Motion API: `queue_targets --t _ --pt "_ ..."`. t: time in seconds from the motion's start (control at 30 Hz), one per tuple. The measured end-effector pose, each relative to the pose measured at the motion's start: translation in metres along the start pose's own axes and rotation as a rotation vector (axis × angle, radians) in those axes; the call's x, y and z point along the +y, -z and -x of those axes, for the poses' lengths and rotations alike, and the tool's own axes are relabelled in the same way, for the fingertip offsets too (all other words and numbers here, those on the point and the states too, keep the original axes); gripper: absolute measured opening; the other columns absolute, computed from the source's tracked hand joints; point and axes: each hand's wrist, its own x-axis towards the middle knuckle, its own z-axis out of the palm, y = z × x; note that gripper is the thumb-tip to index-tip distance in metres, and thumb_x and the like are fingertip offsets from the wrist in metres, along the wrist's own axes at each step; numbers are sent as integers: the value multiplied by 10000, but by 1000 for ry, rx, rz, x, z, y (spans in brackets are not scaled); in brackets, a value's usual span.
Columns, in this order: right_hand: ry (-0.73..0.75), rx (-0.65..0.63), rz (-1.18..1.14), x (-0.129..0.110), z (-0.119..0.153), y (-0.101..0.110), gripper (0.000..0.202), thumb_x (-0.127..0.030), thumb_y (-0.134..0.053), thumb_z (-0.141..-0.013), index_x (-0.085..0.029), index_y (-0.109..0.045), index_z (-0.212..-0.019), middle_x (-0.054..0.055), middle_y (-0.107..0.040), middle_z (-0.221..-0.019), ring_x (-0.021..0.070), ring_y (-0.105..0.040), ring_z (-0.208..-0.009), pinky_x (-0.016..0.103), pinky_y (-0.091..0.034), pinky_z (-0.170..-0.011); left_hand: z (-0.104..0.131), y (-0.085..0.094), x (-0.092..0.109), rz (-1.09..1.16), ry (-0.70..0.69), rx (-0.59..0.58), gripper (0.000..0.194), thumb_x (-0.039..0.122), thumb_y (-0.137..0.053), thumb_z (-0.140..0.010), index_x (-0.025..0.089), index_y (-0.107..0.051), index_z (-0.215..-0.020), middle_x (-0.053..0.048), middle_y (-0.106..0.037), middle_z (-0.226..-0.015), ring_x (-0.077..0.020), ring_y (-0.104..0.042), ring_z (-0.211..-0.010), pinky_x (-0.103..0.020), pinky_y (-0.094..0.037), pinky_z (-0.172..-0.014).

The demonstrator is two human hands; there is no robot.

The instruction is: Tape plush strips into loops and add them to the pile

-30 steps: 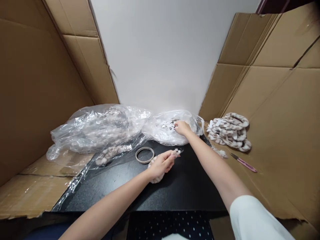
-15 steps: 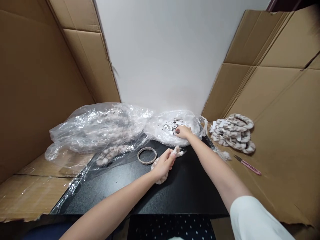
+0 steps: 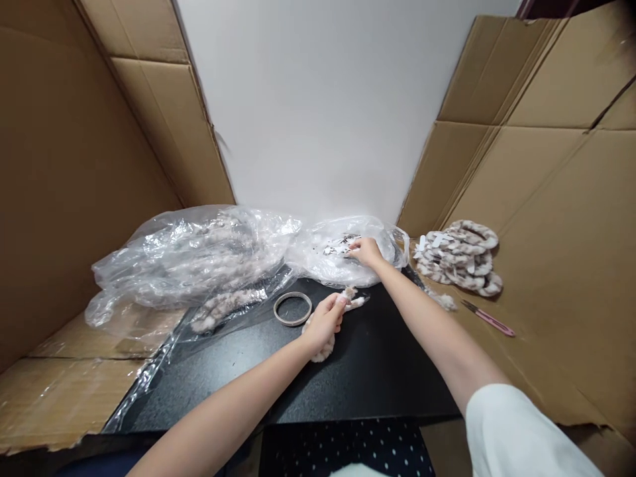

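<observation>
Fuzzy band (image 3: 332, 326): gripped in the closed left hand (image 3: 322, 321) on the black surface (image 3: 278, 371), just right of the metal ring (image 3: 293, 309). Right hand (image 3: 366, 252): fingers curled in the small plastic bag (image 3: 328, 262) behind the ring; contents pinched, kind not discernible. Large plastic bag (image 3: 193, 255) lain left of the ring. Finished band pile (image 3: 460, 258) and pink snips (image 3: 487, 318) set far right of the ring, on cardboard (image 3: 546, 331)
</observation>
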Motion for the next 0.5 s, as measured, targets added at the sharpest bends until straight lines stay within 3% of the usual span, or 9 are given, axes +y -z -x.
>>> queue_targets --t 0.07,0.2,0.37,0.5 --pt "-9 30 -86 2 2 6 209 -170 -779 -668 -136 -753 -872 114 -747 -968 248 -690 -949 311 -510 -864 0 -1 1 15 6 -1 512 671 -616 -721 191 -449 -785 100 -248 -564 -45 -207 -453 -166 -150 -416" --pt "-2 88 -286 2 20 15 208 -259 -695 -761 -128 -739 -916 96 -752 -856 209 -706 -781 327 -554 -755 0 -1 1 40 -8 5 508 665 -623 -719 187 -467 -786 98 -241 -570 -45 -198 -455 -163 -142 -405" --pt "111 122 -831 0 77 12 372 -379 -796 -610 -162 -697 -895 56 -726 -832 188 -680 -758 318 -565 -684 0 -3 3 65 -12 35 482 631 -641 -724 181 -472 -762 99 -265 -540 -44 -209 -449 -158 -155 -403" --pt "83 275 -861 -3 120 0 405 -348 -764 -651 -187 -632 -998 26 -708 -782 167 -675 -728 301 -558 -694 0 -4 3 54 -27 58 466 611 -647 -723 183 -462 -725 101 -265 -515 -42 -214 -433 -155 -163 -399"
